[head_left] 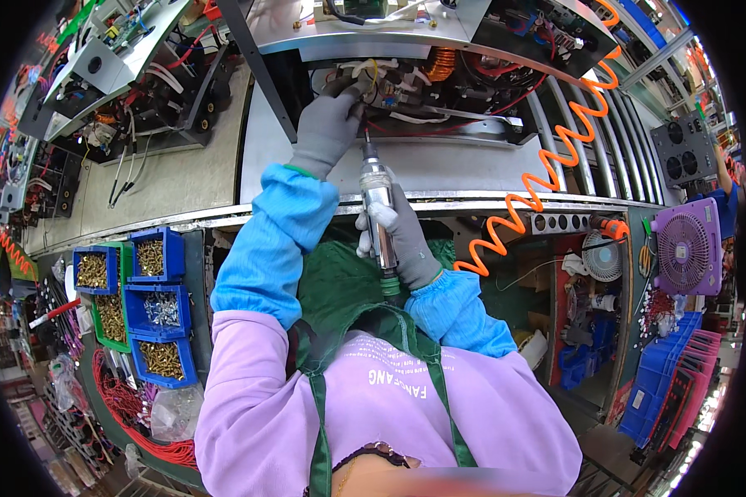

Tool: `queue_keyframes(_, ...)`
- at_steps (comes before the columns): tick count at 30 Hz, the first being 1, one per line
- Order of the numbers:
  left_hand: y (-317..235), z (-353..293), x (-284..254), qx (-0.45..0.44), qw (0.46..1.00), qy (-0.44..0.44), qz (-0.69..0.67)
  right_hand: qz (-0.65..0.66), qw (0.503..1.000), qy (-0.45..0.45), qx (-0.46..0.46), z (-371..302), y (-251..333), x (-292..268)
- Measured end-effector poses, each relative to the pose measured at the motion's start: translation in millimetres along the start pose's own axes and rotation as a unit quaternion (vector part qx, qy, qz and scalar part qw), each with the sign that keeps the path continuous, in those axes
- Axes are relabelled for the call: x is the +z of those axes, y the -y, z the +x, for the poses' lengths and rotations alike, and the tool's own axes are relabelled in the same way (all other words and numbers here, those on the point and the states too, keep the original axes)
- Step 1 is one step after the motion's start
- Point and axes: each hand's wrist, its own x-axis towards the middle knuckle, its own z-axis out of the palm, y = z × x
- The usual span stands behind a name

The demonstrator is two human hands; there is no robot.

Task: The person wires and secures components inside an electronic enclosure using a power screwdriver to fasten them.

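My right hand (409,236), in a grey glove, is wrapped round a silver air screwdriver (379,203). Its thin bit points away from me into the open front of a metal machine chassis (456,137). My left hand (331,124), also gloved, reaches into that chassis to the left of the bit. Its fingers are bent close together by the bit's tip and some wires (377,74); whatever they pinch is hidden. A copper coil (442,64) and red and black cables sit further right inside the chassis.
Blue bins (162,359) of screws stand at my left, beside red wire bundles (124,414). Another opened machine (133,91) is at the far left. An orange coiled air hose (522,203) hangs at right, near rollers (609,141) and a purple fan (686,247).
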Motion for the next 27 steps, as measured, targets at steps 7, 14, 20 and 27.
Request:
queue_keyframes(7,-11.3,13.9,-5.6,-0.049,0.985,0.141,0.088,-0.087,0.995,-0.057,0.003,-4.6,-4.4,13.7)
queue_keyframes(14,-8.2,10.7,9.1,-0.106,0.988,0.113,0.026,-0.084,0.996,-0.025,-0.020,-8.3,-12.9,7.5)
queue_keyframes(20,38.0,-62.9,-108.4,0.031,0.959,0.194,-0.205,-0.094,0.995,-0.041,-0.002,-10.7,-8.5,11.3)
queue_keyframes(27,130.7,-232.6,-344.6,-0.508,0.774,-0.140,0.350,-0.159,0.987,-0.034,-0.001,-7.5,-0.4,4.1)
